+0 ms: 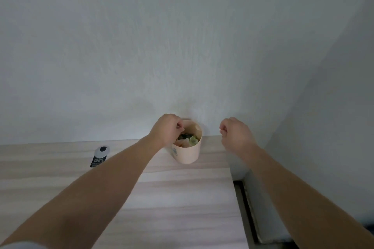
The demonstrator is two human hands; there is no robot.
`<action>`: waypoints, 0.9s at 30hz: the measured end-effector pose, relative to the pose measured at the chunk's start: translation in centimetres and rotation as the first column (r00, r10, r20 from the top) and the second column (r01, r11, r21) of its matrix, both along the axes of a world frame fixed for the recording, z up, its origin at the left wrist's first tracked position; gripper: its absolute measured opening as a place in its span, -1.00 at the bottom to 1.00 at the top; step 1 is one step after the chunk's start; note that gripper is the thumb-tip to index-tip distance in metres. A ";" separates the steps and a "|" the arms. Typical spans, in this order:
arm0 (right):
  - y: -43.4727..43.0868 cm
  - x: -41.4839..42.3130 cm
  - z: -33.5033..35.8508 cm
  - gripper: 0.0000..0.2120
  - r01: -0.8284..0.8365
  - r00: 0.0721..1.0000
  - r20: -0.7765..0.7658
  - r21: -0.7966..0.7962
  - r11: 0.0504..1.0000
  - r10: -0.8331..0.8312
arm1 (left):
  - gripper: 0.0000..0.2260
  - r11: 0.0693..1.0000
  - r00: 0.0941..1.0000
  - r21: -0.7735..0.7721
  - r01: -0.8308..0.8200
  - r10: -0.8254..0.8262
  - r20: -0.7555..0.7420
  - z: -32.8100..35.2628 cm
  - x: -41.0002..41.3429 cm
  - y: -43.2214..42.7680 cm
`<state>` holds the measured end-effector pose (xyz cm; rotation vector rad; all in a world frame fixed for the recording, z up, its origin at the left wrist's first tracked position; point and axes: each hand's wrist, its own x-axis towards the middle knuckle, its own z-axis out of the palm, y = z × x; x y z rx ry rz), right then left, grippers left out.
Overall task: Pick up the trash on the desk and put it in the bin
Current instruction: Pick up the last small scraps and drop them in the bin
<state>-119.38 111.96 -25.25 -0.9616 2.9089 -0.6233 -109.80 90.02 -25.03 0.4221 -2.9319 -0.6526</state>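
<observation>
Pale wood-grain laminate covers our desk (172, 198), which runs back to a plain grey-white plastered wall (141, 46). At the back of the desk, close against that wall, stands the small round cream-coloured plastic bin (189, 153). It is upright, with a faint printed mark low on its left side. Inside it we see crumpled scraps of trash (190, 140), greenish, dark and pinkish, heaped to a little below the rim.

Our left hand (166, 129) is over the bin's left rim, knuckles up and fingers curled down towards the opening. The fingertips are bunched together at the rim, but whether they pinch a scrap or only touch each other we cannot tell (the view there is soft and partly hidden by the hand itself).

Our right hand (234, 133) hangs in the air just right of the bin, apart from it and above the desk's back corner. Its fingers are curled in towards the palm with the thumb against the forefinger — nothing shows in its grip.

Well to the left of the bin, a small black label with white "100%" lettering and a white rounded top bearing a black dot (100, 156) lies flat on the desk. Along the desk's right edge runs a dark grey strip (242, 198).
</observation>
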 end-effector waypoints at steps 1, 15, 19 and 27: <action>0.1 -0.3 -0.1 -0.87 0.005 1.000 0.001 0.008 1.000 -0.005 | -0.89 1.000 1.000 0.010 -0.004 0.004 0.000 -0.3 -0.5 0.0; 0.8 -3.3 -2.1 -0.89 0.019 0.999 0.033 -0.008 1.000 -0.019 | -0.89 0.999 0.998 0.009 0.035 -0.036 0.043 -3.1 -5.1 -1.0; 1.2 -3.4 -2.4 -0.90 0.032 0.999 0.042 -0.003 0.999 -0.032 | -0.82 0.999 0.996 0.010 0.036 -0.036 0.083 -3.8 -4.9 -0.9; 0.9 -2.8 -2.2 -0.90 0.030 0.999 0.026 0.003 1.000 -0.030 | -0.55 0.989 0.995 -0.137 0.047 -0.035 0.089 -3.6 -3.0 -1.4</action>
